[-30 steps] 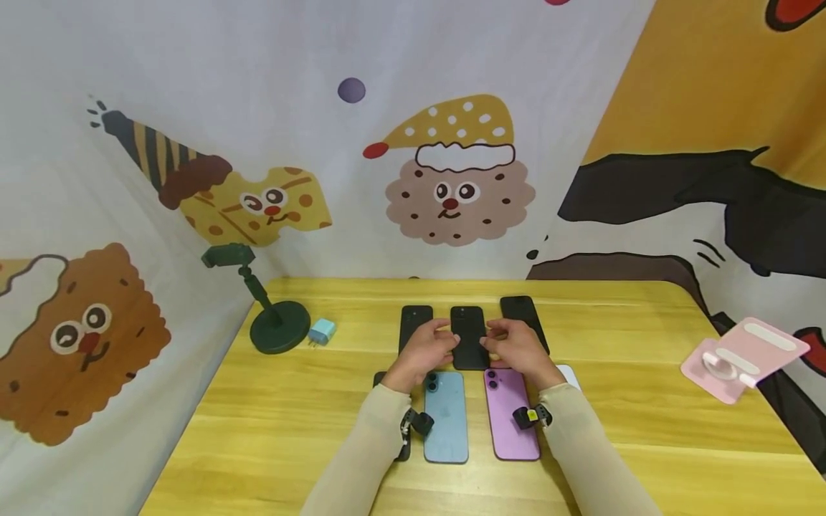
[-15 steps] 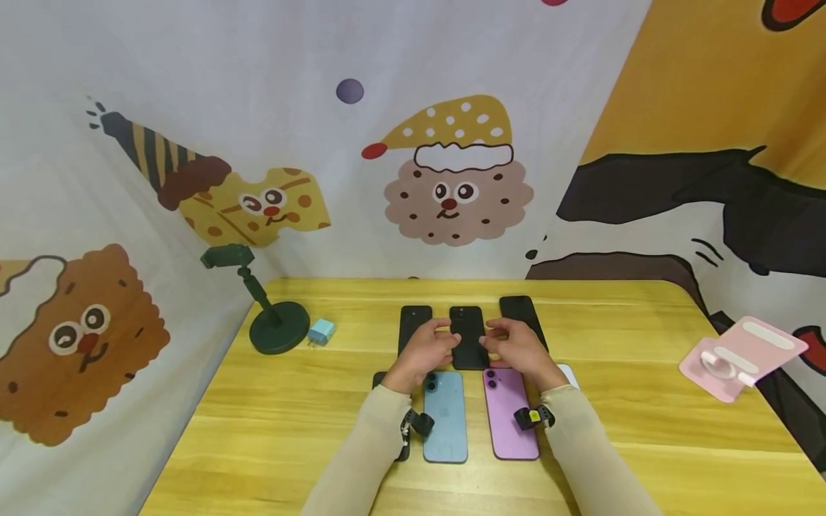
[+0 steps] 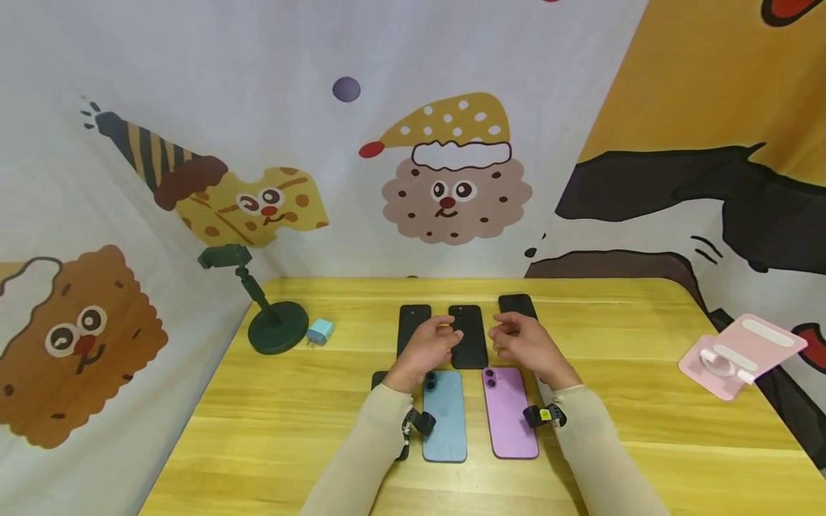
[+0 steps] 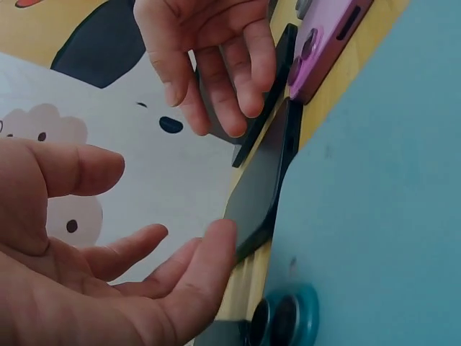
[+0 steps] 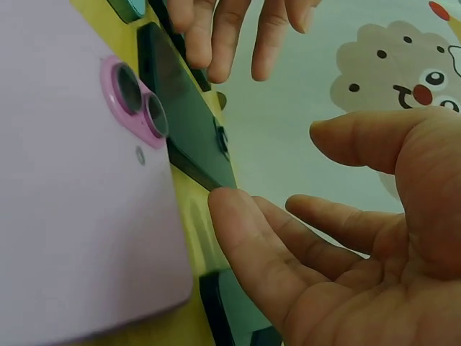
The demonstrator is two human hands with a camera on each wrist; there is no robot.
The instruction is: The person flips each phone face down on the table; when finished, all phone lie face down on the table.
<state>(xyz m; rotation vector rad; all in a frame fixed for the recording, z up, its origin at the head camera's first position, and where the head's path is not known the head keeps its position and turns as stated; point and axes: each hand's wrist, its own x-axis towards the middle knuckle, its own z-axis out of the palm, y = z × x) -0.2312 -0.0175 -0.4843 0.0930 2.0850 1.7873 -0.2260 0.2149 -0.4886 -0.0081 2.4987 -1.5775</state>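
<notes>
A black smartphone (image 3: 471, 345) lies face down at the middle of the table between my hands. My left hand (image 3: 426, 349) hovers over its left side with the fingers loosely bent; in the left wrist view the left hand (image 4: 137, 288) grips nothing. To the phone's right, my right hand (image 3: 530, 347) has a gap between thumb and fingers, and the right wrist view shows the right hand (image 5: 346, 267) holding nothing. Other black phones (image 3: 410, 326) lie beside it. A blue phone (image 3: 445, 426) and a pink phone (image 3: 510, 430) lie nearer, below the wrists.
A dark green phone stand (image 3: 276, 326) and a light blue charger plug (image 3: 320, 330) stand at the table's left. A pink folding stand (image 3: 723, 362) is on the right. Another black phone (image 3: 378, 378) is mostly hidden under my left forearm. A printed curtain hangs behind the table.
My right hand has moved right, away from the middle black phone's edge, and now overlaps the far right black phone. My left hand has stayed almost still.
</notes>
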